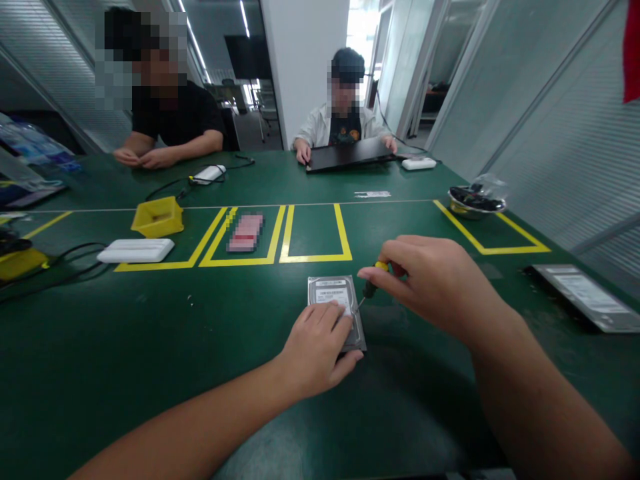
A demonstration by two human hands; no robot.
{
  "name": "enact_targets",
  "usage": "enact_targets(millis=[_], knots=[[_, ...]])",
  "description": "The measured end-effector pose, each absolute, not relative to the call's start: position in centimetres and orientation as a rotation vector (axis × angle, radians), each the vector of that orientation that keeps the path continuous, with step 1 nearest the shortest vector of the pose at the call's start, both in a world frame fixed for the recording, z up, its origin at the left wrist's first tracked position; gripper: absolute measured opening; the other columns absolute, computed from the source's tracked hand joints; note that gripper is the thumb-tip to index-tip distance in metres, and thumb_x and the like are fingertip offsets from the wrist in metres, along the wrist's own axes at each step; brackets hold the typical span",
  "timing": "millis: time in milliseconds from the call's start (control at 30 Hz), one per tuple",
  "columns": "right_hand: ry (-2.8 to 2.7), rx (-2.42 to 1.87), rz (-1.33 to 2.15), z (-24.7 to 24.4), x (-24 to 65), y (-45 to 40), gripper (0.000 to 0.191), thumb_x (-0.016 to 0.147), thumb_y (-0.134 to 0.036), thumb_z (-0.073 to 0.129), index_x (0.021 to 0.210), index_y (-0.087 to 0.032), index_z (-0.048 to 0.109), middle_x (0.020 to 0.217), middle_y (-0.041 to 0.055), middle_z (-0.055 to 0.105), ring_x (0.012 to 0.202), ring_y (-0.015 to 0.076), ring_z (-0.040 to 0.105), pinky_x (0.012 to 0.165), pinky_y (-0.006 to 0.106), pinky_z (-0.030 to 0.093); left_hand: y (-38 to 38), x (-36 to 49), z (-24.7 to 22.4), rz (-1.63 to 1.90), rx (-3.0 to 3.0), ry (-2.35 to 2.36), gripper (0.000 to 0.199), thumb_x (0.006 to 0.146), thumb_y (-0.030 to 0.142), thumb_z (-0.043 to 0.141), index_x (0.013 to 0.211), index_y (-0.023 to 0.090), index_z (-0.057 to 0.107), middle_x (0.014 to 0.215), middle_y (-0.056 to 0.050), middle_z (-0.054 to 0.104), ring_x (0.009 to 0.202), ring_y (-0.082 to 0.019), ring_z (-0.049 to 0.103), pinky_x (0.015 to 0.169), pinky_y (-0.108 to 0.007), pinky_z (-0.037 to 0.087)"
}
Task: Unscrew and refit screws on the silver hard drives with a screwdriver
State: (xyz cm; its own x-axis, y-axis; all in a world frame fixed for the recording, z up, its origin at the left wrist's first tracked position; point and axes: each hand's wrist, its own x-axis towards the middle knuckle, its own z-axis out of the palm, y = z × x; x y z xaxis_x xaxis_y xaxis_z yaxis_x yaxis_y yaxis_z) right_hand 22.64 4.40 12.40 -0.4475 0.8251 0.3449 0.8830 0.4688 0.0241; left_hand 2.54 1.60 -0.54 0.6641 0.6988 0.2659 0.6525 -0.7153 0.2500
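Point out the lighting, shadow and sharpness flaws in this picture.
Head view: pale glare on the green table near the bottom edge; head view: dark shadow on the table below the right forearm; head view: washed-out bright opening at top; head view: print on the hard drive under the left hand unreadable; head view: pink item pixelated.

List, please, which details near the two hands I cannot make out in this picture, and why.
Head view:
Hard drive: its lower left part is covered by the left hand.
Screwdriver: the right hand hides part of its handle; its tip is too small to tell whether it sits in a screw.
Label: print too small to read, partly under fingers.
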Motion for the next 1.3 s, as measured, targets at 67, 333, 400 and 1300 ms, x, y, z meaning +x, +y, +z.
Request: enact_targets(millis=[67,333,400,1300], knots=[[-2.42,-1.465,-0.341,12.3,22.6,4.4,0.04,0.093,-0.052,0.051,0.076,-0.018,0.06,0.071,0.0033,0.059,0.059,0.0142,0.048,0.054,0.028,0.027,1.6,2.6,-0.6,0.522,2.743,1.12,0.045,0.086,0.045,0.059,0.12,0.015,0.056,0.128,-0.014,0.056,0.121,-0.033,0.051,0.102,-0.051,0.042],[-2.458,-1.281,-0.045,12.6,22.8,4.7,0.027,0.097,-0.031,0.048,0.086,-0.017,0.068,0.084,0.0058,0.06,0.077,0.0167,0.057,0.07,0.029,0.041,1.6,2.5,-0.7,0.51,2.749,1.126,0.045,0.087,0.045,0.058,0.121,0.015,0.056,0.127,-0.014,0.056,0.119,-0.033,0.051,0.101,-0.051,0.042],[-2.451,-1.196,-0.012,12.6,22.9,4.8,0.023,0.096,-0.025,0.048,0.088,-0.016,0.068,0.088,0.0062,0.06,0.081,0.0167,0.057,0.074,0.029,0.043,1.6,2.5,-0.7,0.511,2.753,1.127,0.046,0.087,0.045,0.058,0.121,0.015,0.056,0.127,-0.014,0.056,0.119,-0.033,0.051,0.101,-0.051,0.042],[-2.533,-1.164,0.067,13.1,23.7,4.7,0.019,0.094,-0.02,0.05,0.101,-0.02,0.067,0.098,0.0077,0.062,0.086,0.0193,0.06,0.074,0.032,0.048,1.7,2.5,-0.7,0.521,2.752,1.121,0.044,0.088,0.045,0.057,0.12,0.015,0.056,0.126,-0.014,0.057,0.118,-0.033,0.051,0.101,-0.051,0.041]])
